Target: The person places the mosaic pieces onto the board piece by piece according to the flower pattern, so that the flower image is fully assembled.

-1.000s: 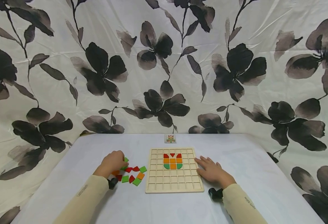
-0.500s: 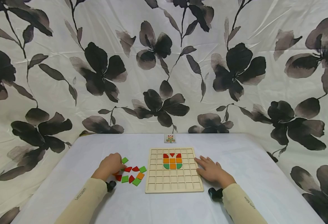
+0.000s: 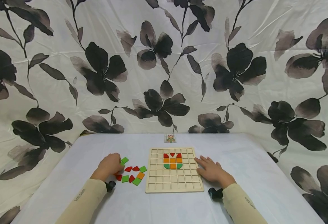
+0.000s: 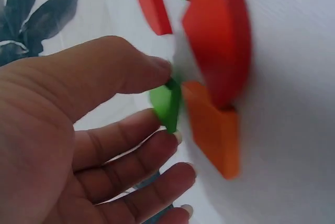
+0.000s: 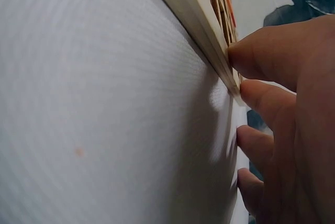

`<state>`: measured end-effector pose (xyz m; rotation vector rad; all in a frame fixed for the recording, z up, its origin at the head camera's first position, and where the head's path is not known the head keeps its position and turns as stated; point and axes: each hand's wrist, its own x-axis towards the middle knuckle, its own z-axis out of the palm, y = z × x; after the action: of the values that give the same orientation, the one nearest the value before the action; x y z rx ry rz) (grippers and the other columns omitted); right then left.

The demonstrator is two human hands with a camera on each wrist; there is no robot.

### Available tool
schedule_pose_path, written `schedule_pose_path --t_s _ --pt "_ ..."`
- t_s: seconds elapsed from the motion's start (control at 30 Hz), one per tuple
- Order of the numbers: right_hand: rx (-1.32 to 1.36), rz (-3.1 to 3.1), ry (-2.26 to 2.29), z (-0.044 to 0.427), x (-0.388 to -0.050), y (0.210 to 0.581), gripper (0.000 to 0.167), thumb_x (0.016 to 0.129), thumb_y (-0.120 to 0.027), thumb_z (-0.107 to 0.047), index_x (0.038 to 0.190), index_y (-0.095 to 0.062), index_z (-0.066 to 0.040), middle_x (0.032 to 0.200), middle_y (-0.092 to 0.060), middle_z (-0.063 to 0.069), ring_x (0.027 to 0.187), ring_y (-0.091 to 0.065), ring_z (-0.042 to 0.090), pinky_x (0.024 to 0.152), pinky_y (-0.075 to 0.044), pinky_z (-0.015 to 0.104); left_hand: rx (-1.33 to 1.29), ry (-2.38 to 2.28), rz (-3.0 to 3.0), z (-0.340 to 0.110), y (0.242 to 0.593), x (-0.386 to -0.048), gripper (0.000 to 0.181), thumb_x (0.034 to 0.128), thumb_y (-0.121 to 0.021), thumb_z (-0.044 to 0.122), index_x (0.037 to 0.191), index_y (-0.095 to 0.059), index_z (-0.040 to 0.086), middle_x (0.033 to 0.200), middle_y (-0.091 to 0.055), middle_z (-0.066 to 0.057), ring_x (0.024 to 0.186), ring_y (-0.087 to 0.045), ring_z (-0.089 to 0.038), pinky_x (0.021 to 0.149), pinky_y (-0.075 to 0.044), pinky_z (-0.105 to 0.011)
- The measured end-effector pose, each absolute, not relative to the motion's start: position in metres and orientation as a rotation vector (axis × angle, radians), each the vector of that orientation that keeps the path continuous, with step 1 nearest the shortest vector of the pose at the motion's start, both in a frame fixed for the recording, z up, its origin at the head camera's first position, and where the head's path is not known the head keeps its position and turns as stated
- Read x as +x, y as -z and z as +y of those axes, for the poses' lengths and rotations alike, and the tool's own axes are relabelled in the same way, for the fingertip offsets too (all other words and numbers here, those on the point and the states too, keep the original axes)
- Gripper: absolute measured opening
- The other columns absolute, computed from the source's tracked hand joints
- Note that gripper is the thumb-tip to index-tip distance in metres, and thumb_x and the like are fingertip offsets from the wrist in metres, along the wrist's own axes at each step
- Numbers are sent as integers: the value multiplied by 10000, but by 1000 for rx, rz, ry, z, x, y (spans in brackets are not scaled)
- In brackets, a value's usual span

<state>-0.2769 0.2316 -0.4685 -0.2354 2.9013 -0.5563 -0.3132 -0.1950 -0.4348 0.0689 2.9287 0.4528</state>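
My left hand (image 3: 110,166) is over the left side of a group of loose tiles. In the left wrist view its thumb and fingers pinch a green tile (image 4: 166,104). An orange tile (image 4: 213,130) and a red quarter-round tile (image 4: 220,35) lie close beside them. A wooden grid board (image 3: 175,186) lies in the middle of the table, its upper cells filled with red, orange (image 3: 173,161) and green tiles in a tulip-like shape. Against the board's right edge rests my right hand (image 3: 212,171), fingers extended, with thumb and forefinger touching the rim in the right wrist view.
Several green, red and orange tiles, among them a green square (image 3: 136,181), lie between my left hand and the board. A small pattern card (image 3: 170,138) sits at the back of the white table (image 3: 175,208). Flower-printed cloth (image 3: 164,71) hangs behind.
My left hand has drawn back slightly to the left, uncovering more of the green tile near the top of the group. The right hand and the board stay where they were.
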Motion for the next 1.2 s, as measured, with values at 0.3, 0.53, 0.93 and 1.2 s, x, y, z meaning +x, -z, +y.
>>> schedule_pose_path --t_s 0.3,0.53,0.93,1.2 --pt "-234 2906 555 231 -277 469 545 981 -470 -356 1495 -372 -207 1576 -298 130 1459 -204 428 1098 -117 712 152 -529 2917 -157 425 -311 299 833 -723 212 1067 -628 53 942 -636 -71 769 -541 -201 701 -517 -331" --pt "-239 2907 545 231 -278 470 542 981 -468 -350 1495 -373 -207 1574 -301 133 1457 -209 430 1098 -122 711 346 -563 2943 -116 425 -305 285 813 -739 226 1040 -669 68 923 -641 -31 803 -540 -172 772 -511 -352" --pt "-230 2903 549 232 -278 470 547 985 -465 -362 1502 -358 -218 1583 -286 122 1465 -195 420 1104 -109 708 581 -599 2854 -56 435 -296 241 824 -738 168 1039 -718 61 964 -680 -26 846 -564 -164 866 -511 -384" --pt "-229 2899 571 232 -277 469 543 988 -463 -363 1500 -363 -213 1583 -286 124 1462 -193 427 1105 -102 707 738 -510 2882 -28 435 -289 154 834 -744 218 948 -716 118 828 -631 55 744 -519 -121 756 -466 -318"
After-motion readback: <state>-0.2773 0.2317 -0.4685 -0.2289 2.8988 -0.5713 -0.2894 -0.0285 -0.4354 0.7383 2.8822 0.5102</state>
